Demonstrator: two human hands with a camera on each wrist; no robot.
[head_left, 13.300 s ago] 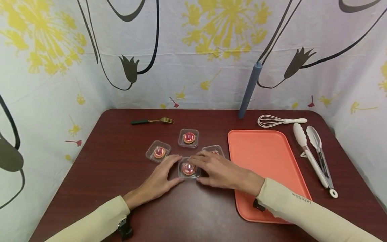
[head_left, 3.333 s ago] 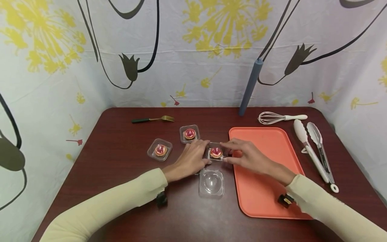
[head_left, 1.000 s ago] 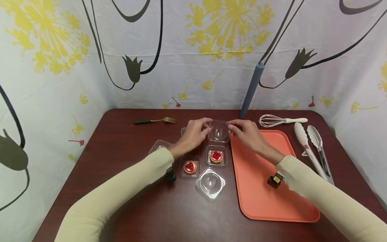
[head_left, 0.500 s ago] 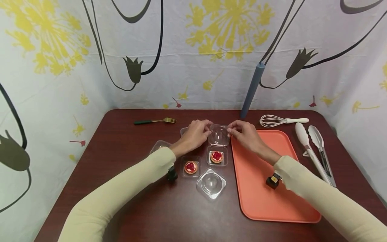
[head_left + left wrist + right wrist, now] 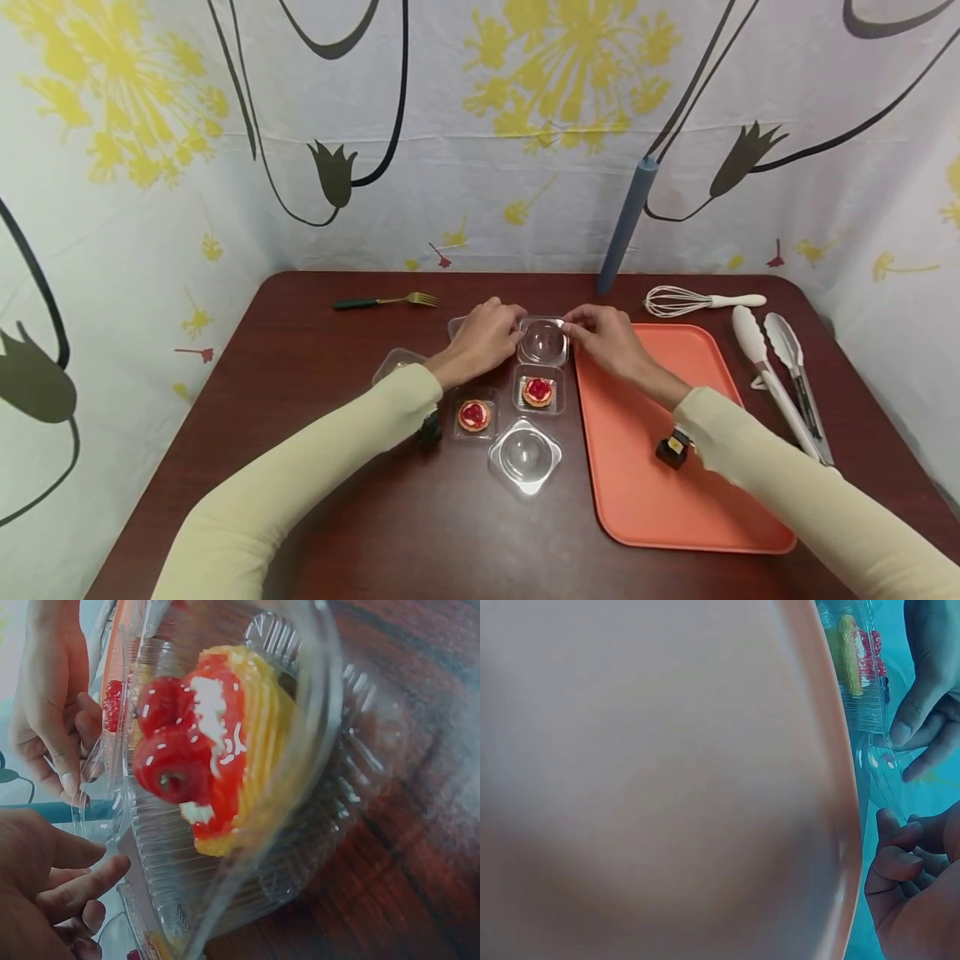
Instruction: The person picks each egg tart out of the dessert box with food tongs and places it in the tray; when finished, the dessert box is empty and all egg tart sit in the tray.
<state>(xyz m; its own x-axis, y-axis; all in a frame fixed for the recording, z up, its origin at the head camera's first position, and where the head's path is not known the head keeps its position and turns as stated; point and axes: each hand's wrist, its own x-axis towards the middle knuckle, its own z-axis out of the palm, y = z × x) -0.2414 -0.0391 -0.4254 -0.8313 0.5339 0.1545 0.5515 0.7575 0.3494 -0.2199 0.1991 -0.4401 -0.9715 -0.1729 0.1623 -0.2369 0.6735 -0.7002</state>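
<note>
My left hand (image 5: 489, 333) and right hand (image 5: 609, 335) hold a clear domed lid (image 5: 543, 342) by its opposite sides, just behind an uncovered container base with a red-topped tart (image 5: 537, 392). Each hand's thumb and fingers pinch the lid's edge. Another uncovered tart (image 5: 474, 415) sits in its clear base near the left sleeve; it looms large in the left wrist view. A second domed lid (image 5: 525, 455) lies on the table in front of these bases. Two more containers lie partly hidden behind my left hand and forearm; one container (image 5: 395, 362) shows its edge.
An orange tray (image 5: 675, 500) lies right of the containers, with my right forearm over it. A whisk (image 5: 701, 301) and tongs (image 5: 783, 375) are beyond it. A fork (image 5: 386, 301) and a blue stick-like candle (image 5: 627, 225) are at the back of the dark table.
Compared with earlier, both front tarts are uncovered and one lid lies in front. Over the last second, both hands have lowered the other lid slightly toward me, behind the right tart's base.
</note>
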